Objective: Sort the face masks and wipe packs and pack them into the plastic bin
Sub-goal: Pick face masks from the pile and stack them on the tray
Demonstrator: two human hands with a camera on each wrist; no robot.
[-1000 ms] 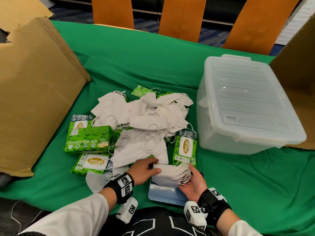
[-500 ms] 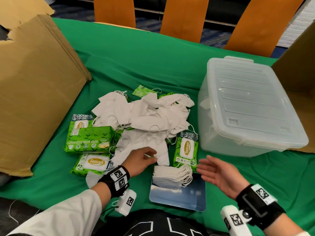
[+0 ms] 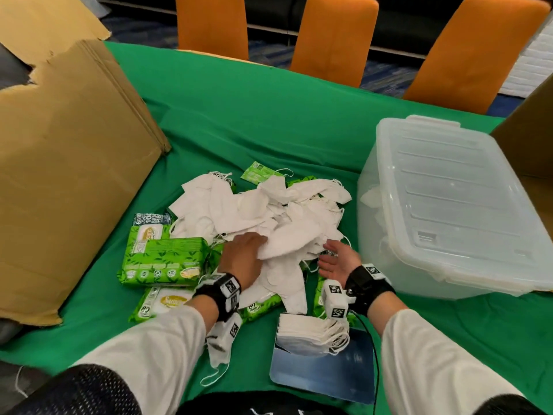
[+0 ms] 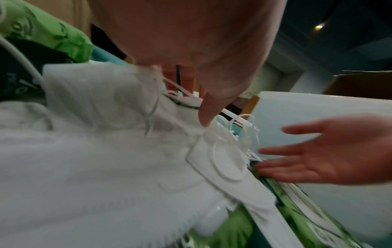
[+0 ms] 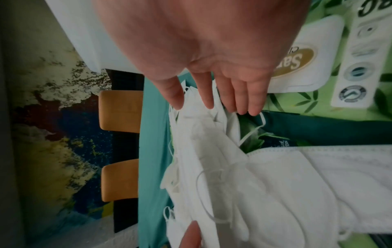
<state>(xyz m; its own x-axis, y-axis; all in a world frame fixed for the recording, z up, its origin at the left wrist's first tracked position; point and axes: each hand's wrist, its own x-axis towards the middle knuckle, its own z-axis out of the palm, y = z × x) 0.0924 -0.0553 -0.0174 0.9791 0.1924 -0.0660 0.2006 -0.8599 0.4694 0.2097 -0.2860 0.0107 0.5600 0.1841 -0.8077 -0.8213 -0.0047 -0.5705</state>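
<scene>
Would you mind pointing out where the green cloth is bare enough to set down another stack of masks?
Bare cloth lies behind the loose mask pile, toward the orange chairs, and near the front edge right of the blue sheet, below the plastic bin. Crowded: between the cardboard and bin, where wipe packs ring the masks.

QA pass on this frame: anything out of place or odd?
One white face mask lies apart from the main mask pile, hanging at the near edge of the green tablecloth. The clear plastic bin is still lidded.
</scene>
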